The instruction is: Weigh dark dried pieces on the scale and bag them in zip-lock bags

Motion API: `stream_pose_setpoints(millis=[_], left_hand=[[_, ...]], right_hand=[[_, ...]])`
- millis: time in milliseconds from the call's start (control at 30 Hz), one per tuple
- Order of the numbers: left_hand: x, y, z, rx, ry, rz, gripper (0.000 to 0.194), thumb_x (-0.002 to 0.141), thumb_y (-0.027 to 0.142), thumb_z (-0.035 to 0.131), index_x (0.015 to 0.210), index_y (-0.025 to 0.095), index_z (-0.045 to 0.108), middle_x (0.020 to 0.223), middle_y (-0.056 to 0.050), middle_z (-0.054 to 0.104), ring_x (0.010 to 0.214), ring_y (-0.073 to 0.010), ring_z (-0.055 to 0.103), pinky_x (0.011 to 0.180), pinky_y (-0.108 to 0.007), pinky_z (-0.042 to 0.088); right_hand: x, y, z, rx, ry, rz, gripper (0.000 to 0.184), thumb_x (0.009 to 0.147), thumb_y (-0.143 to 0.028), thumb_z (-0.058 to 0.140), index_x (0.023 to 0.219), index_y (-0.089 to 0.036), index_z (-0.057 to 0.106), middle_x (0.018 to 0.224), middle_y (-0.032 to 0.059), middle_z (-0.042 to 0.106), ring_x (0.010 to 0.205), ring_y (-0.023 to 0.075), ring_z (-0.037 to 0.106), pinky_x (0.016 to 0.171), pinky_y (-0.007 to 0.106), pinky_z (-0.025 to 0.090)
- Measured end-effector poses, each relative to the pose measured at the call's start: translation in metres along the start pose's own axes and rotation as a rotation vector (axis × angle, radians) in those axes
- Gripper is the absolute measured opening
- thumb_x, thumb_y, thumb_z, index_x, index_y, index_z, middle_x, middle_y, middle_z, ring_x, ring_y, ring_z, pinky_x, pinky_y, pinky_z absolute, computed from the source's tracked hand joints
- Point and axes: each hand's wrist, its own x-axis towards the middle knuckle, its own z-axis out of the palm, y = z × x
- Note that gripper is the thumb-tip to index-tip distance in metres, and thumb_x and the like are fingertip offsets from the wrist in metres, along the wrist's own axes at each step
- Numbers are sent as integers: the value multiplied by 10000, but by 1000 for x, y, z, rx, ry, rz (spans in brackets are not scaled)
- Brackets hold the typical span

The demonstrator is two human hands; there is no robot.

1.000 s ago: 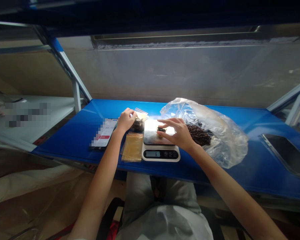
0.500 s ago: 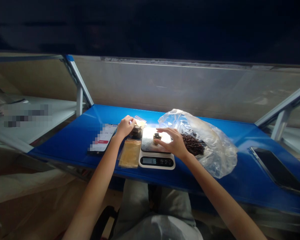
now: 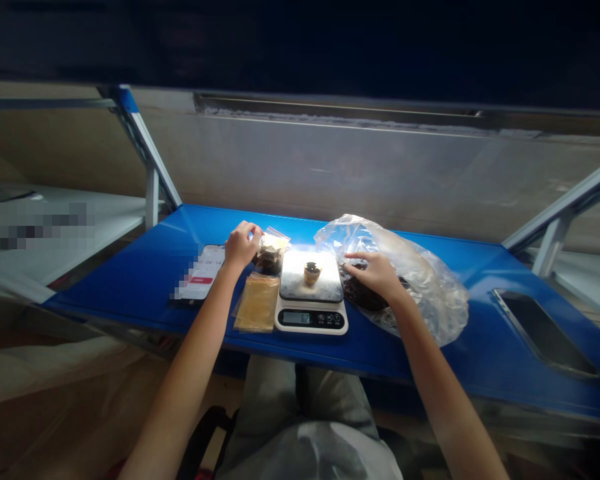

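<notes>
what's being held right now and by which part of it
Right hand: open above the dark pieces, nothing visibly held. Left hand: by the filled bag; any hold cannot be told.

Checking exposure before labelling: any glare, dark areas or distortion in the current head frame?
Head view: glare whitens the back of the scale plate; head view: the overhead panel goes near-black; head view: the right-side phone looks stretched, probably wide-angle distortion; head view: mosaic covers part of the left-side phone.
</notes>
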Motion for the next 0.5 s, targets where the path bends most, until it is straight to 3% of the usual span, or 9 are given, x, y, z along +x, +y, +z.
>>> stream_pose_setpoints(millis=[300, 500], left_hand=[[1, -6, 3, 28, 1, -49, 268, 859, 293, 426, 705, 217, 632, 850, -51, 624, 769, -183, 552, 641, -285, 361], [1, -7, 5, 38, 34, -30, 259, 859, 276, 427, 711, 210, 628, 816, -61, 613, 812, -201, 543, 658, -299, 373]], right_hand=[[-2, -13, 4, 16, -161, 48, 241, 738, -270, 651, 955, -214, 736, 801, 41, 759, 744, 227, 707, 665, 332, 533], [0, -7, 2, -67, -78, -40, 229, 756, -300, 641, 937, -194, 732, 851, 60, 742, 873, 260, 670, 777, 384, 500]])
